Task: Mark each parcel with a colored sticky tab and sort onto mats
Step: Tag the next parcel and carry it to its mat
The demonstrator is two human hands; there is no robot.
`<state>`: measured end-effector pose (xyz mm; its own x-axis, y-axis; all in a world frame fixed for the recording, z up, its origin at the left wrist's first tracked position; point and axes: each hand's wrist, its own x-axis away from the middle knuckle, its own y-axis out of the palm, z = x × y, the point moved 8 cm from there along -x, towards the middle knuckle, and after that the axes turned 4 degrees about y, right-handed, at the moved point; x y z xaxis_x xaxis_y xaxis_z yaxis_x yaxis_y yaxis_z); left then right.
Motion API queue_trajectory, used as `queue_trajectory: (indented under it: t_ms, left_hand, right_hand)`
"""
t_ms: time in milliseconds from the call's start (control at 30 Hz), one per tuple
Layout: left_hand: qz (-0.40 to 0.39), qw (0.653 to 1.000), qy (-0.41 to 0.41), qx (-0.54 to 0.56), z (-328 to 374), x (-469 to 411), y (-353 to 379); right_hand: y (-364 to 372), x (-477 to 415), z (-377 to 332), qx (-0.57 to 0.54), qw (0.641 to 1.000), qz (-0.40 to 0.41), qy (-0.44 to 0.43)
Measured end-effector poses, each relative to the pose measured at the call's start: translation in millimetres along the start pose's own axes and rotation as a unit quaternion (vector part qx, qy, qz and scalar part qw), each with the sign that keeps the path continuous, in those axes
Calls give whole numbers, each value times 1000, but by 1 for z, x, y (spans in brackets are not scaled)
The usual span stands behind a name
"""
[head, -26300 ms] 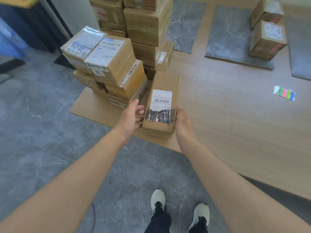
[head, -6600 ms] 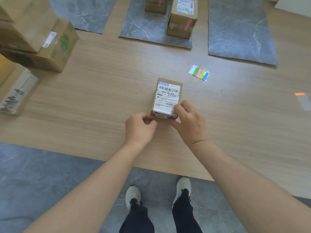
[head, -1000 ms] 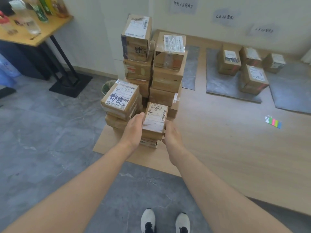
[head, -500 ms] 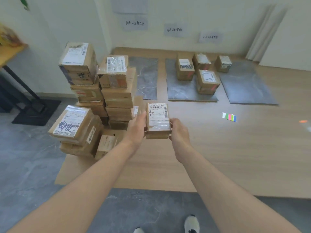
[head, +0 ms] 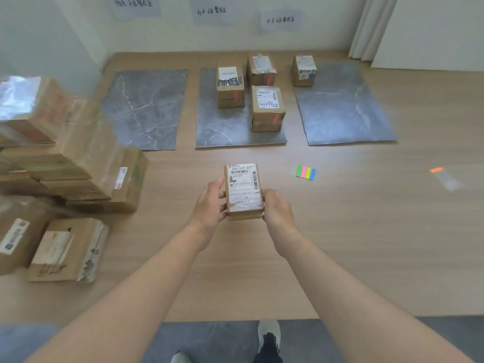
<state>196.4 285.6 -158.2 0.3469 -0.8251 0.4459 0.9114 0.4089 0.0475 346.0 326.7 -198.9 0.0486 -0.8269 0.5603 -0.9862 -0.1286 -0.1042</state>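
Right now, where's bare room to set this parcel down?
Bare wood surface lies between the held parcel and the sticky tabs, up to the middle mat. The left mat is bare. Crowded: the middle mat's far half and the parcel stack at left.

Parcel-sorting room, plain indoor space with white walls. Evidence: cardboard parcels with barcoded shipping labels stacked at left. Low wooden platform as work surface. Three grey marble-look mats side by side on it, and a handwritten paper sign on the wall above each. Labelled boxes on the middle mat. Pad of coloured sticky tabs nearby. Grey tiled floor in front.
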Motion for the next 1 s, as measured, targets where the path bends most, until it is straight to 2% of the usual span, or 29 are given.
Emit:
queue_trajectory:
  t_ms: [300,700,867,1000]
  left_hand:
    - [-1,998,-54,-10,-38,-33,57]
    - [-41,991,-94,-88,-52,-63,50]
    - [13,991,-39,-126,-27,-92,45]
    - [4,995,8,-102,5,-107,74]
  right_hand:
    - [-60,-40,26,16,997,-6,70]
    - [-66,-72,41,23,995,28,98]
    - [-95,-94,33,-2,991,101,83]
    - [-125,-110,15,-11,990,129,54]
